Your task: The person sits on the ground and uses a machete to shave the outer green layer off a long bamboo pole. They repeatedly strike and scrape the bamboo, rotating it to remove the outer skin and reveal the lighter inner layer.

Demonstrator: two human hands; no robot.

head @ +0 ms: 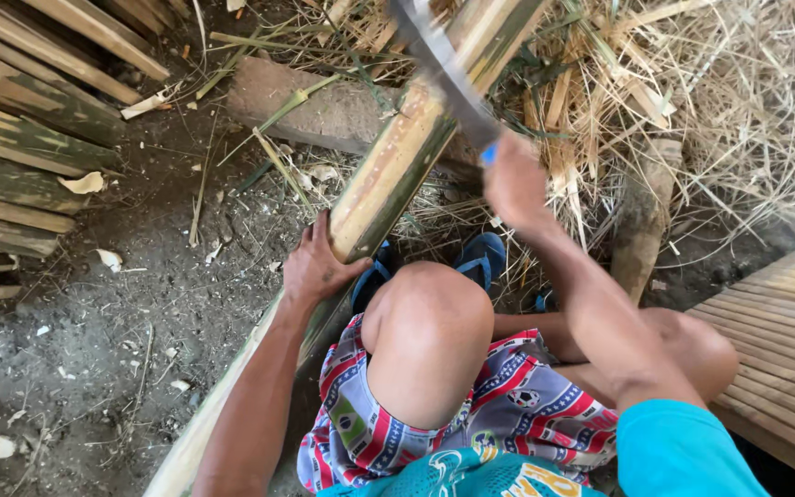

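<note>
A long split bamboo pole [397, 156] runs from the lower left up to the top centre, resting across a stone block [324, 115]. My left hand [316, 267] grips the pole from its left side, just in front of my knee. My right hand [512, 184] is closed on the blue handle of a curved machete [443, 69]. The machete's blade lies across the pole near the top of the view and looks blurred.
Split bamboo slats [20, 138] are stacked at the left. Dry bamboo shavings [720, 83] pile up at the top right beside a wooden post [641, 221]. A slatted bamboo panel [784, 350] sits at the right. My feet wear blue sandals [482, 258] on dirt ground.
</note>
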